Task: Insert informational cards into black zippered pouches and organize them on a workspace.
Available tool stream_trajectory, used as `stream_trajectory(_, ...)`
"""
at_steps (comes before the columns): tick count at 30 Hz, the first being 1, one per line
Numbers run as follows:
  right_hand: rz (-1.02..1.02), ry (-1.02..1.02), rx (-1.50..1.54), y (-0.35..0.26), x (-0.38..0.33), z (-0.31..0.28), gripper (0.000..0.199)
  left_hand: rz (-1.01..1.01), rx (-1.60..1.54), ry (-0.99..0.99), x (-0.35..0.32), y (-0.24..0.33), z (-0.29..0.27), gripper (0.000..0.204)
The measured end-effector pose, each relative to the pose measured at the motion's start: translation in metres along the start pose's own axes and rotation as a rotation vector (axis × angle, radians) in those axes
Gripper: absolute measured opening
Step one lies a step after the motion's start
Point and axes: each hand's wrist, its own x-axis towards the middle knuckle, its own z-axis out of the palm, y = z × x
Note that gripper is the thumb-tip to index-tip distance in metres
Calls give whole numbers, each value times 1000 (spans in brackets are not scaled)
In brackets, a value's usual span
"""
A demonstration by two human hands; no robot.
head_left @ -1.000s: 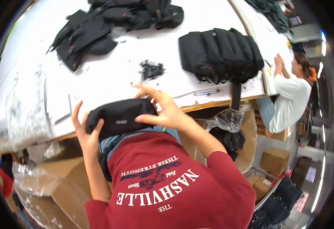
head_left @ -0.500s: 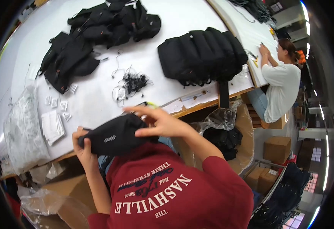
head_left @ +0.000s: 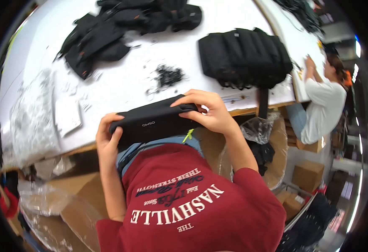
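Observation:
A long black fabric pouch (head_left: 150, 119) with small pale lettering on its side is stretched between my hands at the table's near edge. My left hand (head_left: 109, 132) grips its left end, thumb on the near side and fingers over the top. My right hand (head_left: 205, 110) pinches the top of its right end, fingers bent over the edge. A yellow-green tag or strip (head_left: 188, 135) hangs below the right end. Beyond the pouch lies a tangle of thin black cords (head_left: 169, 76).
A white table (head_left: 121, 84) carries a heap of black bags (head_left: 100, 42), a row of stacked black pouches (head_left: 247, 59), white papers (head_left: 68, 117) and a clear plastic bag (head_left: 34, 122). Lined cardboard boxes (head_left: 81, 195) stand below. Another person (head_left: 324, 103) works at the right.
The pouch has turned from slanted and bunched to nearly level and stretched out. My right hand has shifted to its right end; the yellow-green strip now hangs below. The view has shifted.

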Motion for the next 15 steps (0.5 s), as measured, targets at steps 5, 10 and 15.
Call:
stream_trajectory(5,-146,711,-169,13,-11,-86,25,13,832,300,27,-7,-93,54)
stream_trajectory(10,-162,1269,-775,44,-33,-214,27,-96,1380,521,27,-79,-228,77)
stream_trajectory(15,96,1172,-821,96,-52,-275,36,-316,1633,414,24,-92,-221,85)
